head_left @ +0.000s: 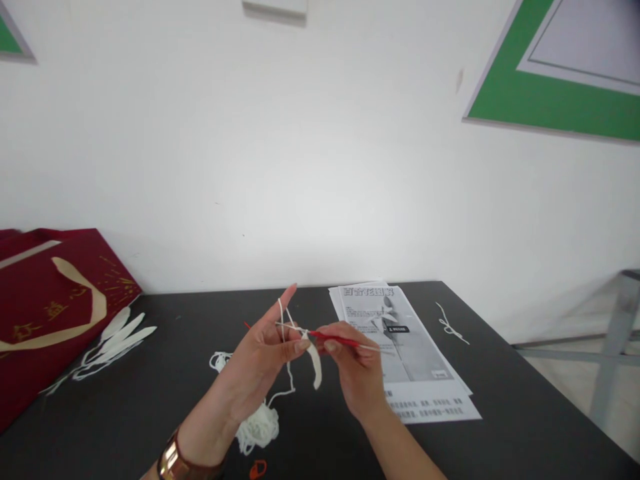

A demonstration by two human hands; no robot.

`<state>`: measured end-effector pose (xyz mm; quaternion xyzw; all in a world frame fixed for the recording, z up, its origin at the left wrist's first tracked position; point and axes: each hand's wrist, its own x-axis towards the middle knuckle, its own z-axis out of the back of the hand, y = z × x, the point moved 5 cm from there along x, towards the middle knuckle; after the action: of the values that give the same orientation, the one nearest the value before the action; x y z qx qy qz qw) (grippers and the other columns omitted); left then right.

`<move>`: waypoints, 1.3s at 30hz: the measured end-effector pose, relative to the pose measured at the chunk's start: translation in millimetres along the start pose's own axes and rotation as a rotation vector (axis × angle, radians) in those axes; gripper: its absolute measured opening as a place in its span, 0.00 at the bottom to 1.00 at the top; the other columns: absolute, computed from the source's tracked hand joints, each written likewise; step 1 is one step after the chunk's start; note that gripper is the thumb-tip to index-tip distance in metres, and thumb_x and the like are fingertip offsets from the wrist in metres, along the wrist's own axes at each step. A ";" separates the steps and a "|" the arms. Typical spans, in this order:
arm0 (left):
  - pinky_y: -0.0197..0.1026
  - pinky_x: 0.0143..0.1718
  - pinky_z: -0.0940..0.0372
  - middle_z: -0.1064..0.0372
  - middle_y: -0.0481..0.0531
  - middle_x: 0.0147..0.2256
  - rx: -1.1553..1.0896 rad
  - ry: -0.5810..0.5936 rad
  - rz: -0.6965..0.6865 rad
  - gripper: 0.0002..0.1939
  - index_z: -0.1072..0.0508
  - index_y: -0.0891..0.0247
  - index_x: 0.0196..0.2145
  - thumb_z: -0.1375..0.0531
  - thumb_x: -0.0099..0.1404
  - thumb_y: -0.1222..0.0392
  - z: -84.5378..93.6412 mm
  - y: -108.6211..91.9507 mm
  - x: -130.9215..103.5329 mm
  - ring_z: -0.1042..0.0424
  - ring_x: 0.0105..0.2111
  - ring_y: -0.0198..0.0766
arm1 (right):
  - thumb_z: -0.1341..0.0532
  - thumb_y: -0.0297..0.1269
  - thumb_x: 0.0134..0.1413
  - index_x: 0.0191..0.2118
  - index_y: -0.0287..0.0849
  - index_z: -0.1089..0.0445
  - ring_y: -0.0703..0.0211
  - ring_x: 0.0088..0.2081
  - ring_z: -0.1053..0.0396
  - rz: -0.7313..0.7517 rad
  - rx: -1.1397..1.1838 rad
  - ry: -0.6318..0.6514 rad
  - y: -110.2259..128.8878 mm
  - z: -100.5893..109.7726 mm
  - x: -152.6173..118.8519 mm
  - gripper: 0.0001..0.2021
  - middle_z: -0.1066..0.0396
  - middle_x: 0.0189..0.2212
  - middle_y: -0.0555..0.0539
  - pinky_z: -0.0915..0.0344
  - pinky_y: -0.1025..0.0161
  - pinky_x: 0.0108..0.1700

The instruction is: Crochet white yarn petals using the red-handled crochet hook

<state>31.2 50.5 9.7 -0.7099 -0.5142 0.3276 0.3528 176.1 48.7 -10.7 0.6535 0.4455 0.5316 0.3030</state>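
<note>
Crochet, apparently mid-stitch: right hand [357, 373] grips red hook [345, 341]; left hand [265, 353] pinches white strip [316, 370] by its top, yarn [281, 315] looped over forefinger. Next move likely calls for taut yarn. Yarn pile [259, 427] below, on table [310, 433].

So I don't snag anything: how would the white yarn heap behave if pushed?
The white yarn heap would probably squash rather than roll, being loosely looped. It looks soft and likely light, all thin strands. Pushing might tug the strand leading up to the left hand.
</note>
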 end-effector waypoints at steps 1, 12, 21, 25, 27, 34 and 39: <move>0.34 0.32 0.43 0.35 0.43 0.25 0.024 -0.008 0.003 0.47 0.45 0.52 0.65 0.31 0.52 0.70 0.2 -1.2 -1.5 0.37 0.26 0.29 | 0.33 0.34 0.52 0.35 0.46 0.22 0.60 0.28 0.27 -0.114 0.137 -0.018 -5.1 -1.6 1.6 0.03 0.23 0.29 0.48 0.27 0.64 0.30; 0.33 0.24 0.48 0.37 0.43 0.24 0.218 0.063 -0.006 0.47 0.48 0.48 0.65 0.32 0.54 0.66 -7.4 -6.9 -16.2 0.43 0.23 0.29 | 0.30 0.37 0.48 0.29 0.41 0.26 0.68 0.21 0.34 -0.355 0.542 -0.053 -2.9 -3.0 4.4 0.07 0.28 0.24 0.52 0.28 0.69 0.23; 0.34 0.25 0.46 0.36 0.43 0.24 0.306 0.056 0.043 0.46 0.49 0.51 0.66 0.33 0.55 0.66 -12.1 -10.6 -23.1 0.40 0.24 0.30 | 0.35 0.38 0.56 0.29 0.41 0.28 0.68 0.21 0.37 -0.262 0.502 0.011 8.4 3.3 8.6 0.07 0.32 0.23 0.53 0.27 0.67 0.23; 0.35 0.26 0.45 0.36 0.42 0.25 0.352 0.068 0.068 0.46 0.50 0.50 0.66 0.34 0.56 0.67 -12.0 -11.4 -24.0 0.40 0.25 0.30 | 0.37 0.37 0.57 0.30 0.41 0.28 0.67 0.22 0.35 -0.210 0.448 0.046 14.1 7.1 9.7 0.07 0.33 0.25 0.53 0.27 0.66 0.24; 0.35 0.27 0.44 0.35 0.42 0.26 0.374 0.081 0.069 0.45 0.51 0.50 0.66 0.34 0.57 0.67 -10.6 -10.5 -23.7 0.40 0.25 0.30 | 0.37 0.37 0.58 0.30 0.41 0.28 0.66 0.23 0.34 -0.178 0.421 0.061 17.3 9.6 10.5 0.07 0.33 0.25 0.53 0.27 0.66 0.24; 0.36 0.27 0.43 0.35 0.42 0.26 0.441 0.110 0.066 0.46 0.53 0.50 0.67 0.35 0.57 0.66 -6.7 -6.8 -22.8 0.39 0.25 0.31 | 0.38 0.35 0.59 0.33 0.42 0.29 0.65 0.26 0.33 -0.036 0.318 0.127 24.3 16.9 9.4 0.05 0.34 0.25 0.53 0.29 0.65 0.27; 0.36 0.25 0.44 0.37 0.41 0.25 0.492 0.091 0.040 0.46 0.54 0.51 0.67 0.35 0.57 0.65 -4.9 -6.9 -19.8 0.40 0.24 0.31 | 0.38 0.34 0.59 0.35 0.42 0.28 0.63 0.29 0.33 0.082 0.201 0.156 31.5 17.8 3.7 0.03 0.32 0.27 0.51 0.33 0.64 0.29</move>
<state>26.8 32.2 20.1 -0.6267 -0.3883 0.4176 0.5311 201.6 40.2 13.9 0.6551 0.4915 0.5454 0.1784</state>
